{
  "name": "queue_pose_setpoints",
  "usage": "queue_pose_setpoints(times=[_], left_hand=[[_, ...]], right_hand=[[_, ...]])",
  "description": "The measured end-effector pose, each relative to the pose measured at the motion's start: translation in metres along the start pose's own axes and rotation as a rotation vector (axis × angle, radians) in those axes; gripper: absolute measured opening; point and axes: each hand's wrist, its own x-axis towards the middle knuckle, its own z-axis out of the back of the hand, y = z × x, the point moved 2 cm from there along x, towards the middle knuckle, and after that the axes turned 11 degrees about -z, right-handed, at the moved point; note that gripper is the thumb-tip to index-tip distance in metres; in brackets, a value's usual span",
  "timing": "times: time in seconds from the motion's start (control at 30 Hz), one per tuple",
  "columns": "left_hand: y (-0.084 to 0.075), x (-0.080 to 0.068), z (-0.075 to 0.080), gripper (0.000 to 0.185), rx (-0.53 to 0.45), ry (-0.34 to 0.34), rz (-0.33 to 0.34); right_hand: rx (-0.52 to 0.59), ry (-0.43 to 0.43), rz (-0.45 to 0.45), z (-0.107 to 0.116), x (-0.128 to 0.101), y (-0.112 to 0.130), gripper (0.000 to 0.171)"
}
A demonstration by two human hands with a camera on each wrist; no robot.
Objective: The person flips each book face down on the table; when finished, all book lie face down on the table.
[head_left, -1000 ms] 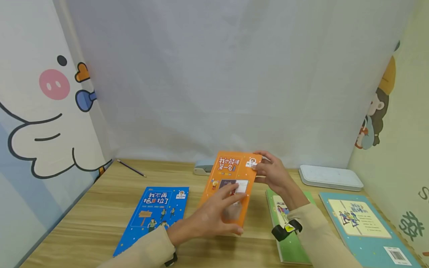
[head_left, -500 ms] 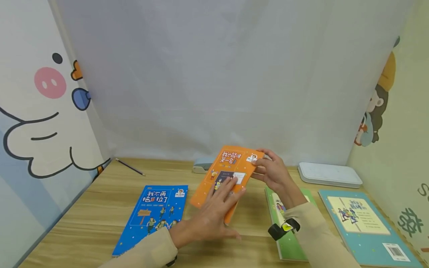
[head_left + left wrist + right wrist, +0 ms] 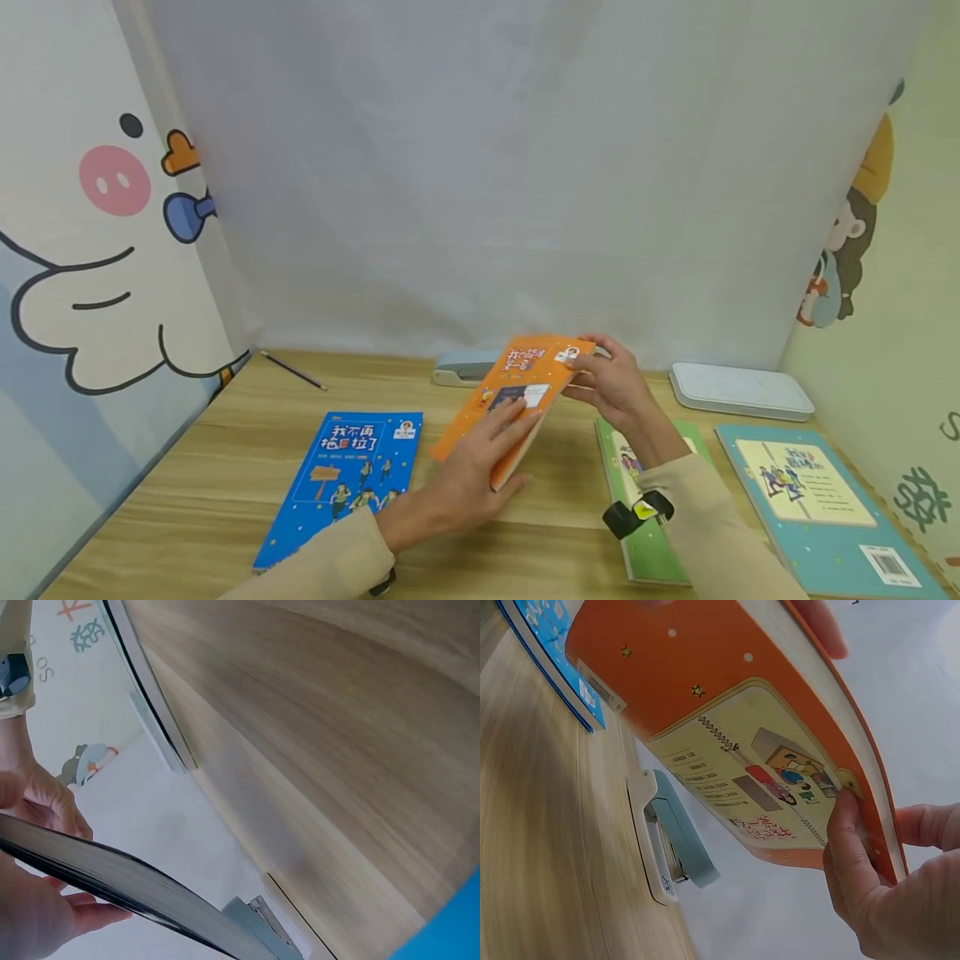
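Observation:
An orange paperback book [image 3: 517, 377] is held up tilted over the wooden table, its printed front cover facing up. My right hand [image 3: 617, 390] grips its upper right corner, thumb on the front; in the right wrist view the fingers press the back cover, which carries a cream picture panel. My left hand [image 3: 459, 477] holds the lower part, fingers spread over the cover and thumb beneath the edge. The left wrist view shows the book's page edges [image 3: 142, 881] between that thumb and the fingers. A blue book [image 3: 315, 508] lies left of my left hand.
Under my right forearm lies a green book [image 3: 652, 558], with a teal book [image 3: 810, 537] farther right. A pale blue stapler [image 3: 459, 371] sits behind the orange book. At the back are a pencil [image 3: 294, 371] on the left and a flat white case [image 3: 738, 392] on the right.
The orange book has tipped so its right-hand page edge shows, and its lower end has swung. My left hand has slid along the cover, with its thumb now under the edge.

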Motion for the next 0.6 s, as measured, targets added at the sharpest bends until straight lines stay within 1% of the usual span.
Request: queue_pose_setpoints(times=[0.2,0.4,0.47,0.6], left_hand=[[0.0008,-0.0001,0.0035,0.056,-0.052,-0.100,-0.004],[0.0031,0.0023,0.0059,0.051,-0.094,-0.231,-0.018],[0.0041,0.0025,0.0068,0.051,-0.118,-0.251,-0.007],[0.0057,0.0032,0.0094,0.046,-0.166,-0.259,0.038]], right_hand=[[-0.037,-0.031,0.016,0.0022,-0.0009,-0.0012,0.041],[-0.049,-0.038,0.023,0.0023,-0.0011,-0.0018,0.046],[-0.053,-0.041,0.018,0.0023,-0.0006,-0.0021,0.049],[-0.054,-0.039,0.010,0.0024,-0.0001,-0.0020,0.049]])
